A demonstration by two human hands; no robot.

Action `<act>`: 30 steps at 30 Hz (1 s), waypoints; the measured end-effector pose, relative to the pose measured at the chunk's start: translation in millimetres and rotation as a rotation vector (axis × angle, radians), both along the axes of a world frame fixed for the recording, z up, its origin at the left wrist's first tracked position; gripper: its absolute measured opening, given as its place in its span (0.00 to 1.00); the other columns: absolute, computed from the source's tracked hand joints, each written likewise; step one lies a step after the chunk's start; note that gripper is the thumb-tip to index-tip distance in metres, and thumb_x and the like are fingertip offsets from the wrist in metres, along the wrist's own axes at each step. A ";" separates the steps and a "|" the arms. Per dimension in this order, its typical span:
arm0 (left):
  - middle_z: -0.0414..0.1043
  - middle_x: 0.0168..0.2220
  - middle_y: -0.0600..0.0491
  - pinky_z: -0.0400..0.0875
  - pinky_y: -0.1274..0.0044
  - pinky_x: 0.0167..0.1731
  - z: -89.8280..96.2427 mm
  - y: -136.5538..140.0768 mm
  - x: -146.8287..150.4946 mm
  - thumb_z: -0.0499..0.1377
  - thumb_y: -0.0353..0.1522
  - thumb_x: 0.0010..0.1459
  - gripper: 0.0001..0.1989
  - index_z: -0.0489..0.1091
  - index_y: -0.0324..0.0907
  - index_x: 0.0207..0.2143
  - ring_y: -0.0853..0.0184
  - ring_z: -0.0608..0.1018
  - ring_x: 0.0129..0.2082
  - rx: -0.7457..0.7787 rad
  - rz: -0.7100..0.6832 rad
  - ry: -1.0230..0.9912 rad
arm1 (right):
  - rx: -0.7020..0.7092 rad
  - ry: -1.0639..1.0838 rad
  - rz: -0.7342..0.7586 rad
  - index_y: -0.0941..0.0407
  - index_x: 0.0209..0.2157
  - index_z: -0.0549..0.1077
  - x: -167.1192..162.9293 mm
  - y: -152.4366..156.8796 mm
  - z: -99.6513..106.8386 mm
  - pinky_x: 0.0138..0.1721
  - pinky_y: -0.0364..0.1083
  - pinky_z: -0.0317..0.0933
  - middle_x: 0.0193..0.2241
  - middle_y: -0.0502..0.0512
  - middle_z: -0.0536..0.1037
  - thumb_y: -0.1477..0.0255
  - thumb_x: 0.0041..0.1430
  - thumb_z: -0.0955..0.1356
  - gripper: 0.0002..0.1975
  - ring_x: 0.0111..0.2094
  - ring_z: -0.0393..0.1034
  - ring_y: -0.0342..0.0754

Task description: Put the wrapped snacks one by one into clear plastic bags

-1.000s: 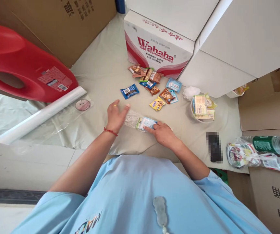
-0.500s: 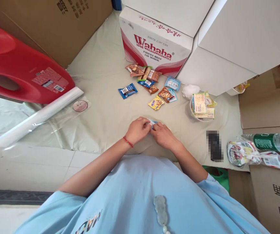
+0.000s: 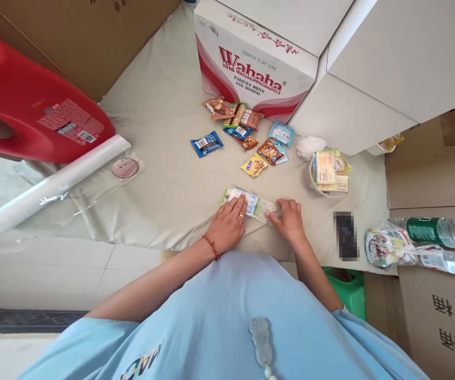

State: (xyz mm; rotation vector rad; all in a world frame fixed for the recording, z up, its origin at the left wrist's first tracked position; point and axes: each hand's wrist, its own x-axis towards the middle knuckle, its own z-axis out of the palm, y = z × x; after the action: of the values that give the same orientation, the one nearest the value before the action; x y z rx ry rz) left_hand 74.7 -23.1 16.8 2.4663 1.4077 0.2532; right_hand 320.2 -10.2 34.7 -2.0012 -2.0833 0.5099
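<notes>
Near the cloth's front edge lies a blue, white and green snack packet (image 3: 253,201) with clear plastic wrap (image 3: 265,209) stretching out to its right. My left hand (image 3: 229,221), wearing a red string bracelet and a ring, rests flat across the packet with its fingers stretched out. At the wrap's right end is my right hand (image 3: 291,220). Its thumb touches the crumpled plastic while the fingers are apart from the thumb. Beyond the hands sit loose snack packets: a yellow cookie packet (image 3: 254,165), a dark blue packet (image 3: 206,144) and several brown and light blue ones.
A Wahaha water carton (image 3: 251,68) stands at the back. To the right are a bowl of packets (image 3: 312,184), a blurred dark object (image 3: 346,236) and plastic bottles (image 3: 428,231). A red jug (image 3: 41,100) and a plastic film roll (image 3: 53,184) occupy the left.
My hands were close together over the packet; now they are apart. The left lies flat on it and the right has moved rightward, exposing the packet and clear wrap.
</notes>
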 end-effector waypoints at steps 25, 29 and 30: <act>0.82 0.45 0.47 0.76 0.57 0.58 -19.0 -4.7 -62.1 0.53 0.29 0.57 0.13 0.77 0.46 0.39 0.59 0.80 0.55 0.022 0.187 -0.860 | 0.003 -0.115 0.320 0.60 0.54 0.73 -128.8 25.5 6.5 0.52 0.53 0.63 0.48 0.67 0.74 0.62 0.73 0.64 0.18 0.49 0.67 0.59; 0.80 0.34 0.51 0.78 0.62 0.52 -14.6 -5.0 -62.2 0.55 0.30 0.57 0.08 0.74 0.46 0.30 0.61 0.81 0.45 0.000 0.349 -0.904 | -0.022 -0.196 0.382 0.60 0.61 0.67 -131.2 18.9 4.1 0.53 0.54 0.63 0.53 0.69 0.71 0.57 0.69 0.69 0.27 0.53 0.63 0.61; 0.80 0.33 0.51 0.78 0.63 0.50 -13.5 -4.6 -61.4 0.55 0.30 0.58 0.08 0.74 0.46 0.30 0.61 0.81 0.44 -0.003 0.349 -0.906 | -0.036 -0.214 0.380 0.59 0.60 0.67 -131.9 20.3 4.7 0.53 0.53 0.63 0.53 0.68 0.71 0.58 0.69 0.69 0.26 0.53 0.63 0.60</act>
State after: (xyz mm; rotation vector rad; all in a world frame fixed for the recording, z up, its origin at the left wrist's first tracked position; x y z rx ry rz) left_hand 13.4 -27.7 3.4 1.6667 1.3429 1.2413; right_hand 188.3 10.1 39.4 -1.7459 -2.6236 0.4108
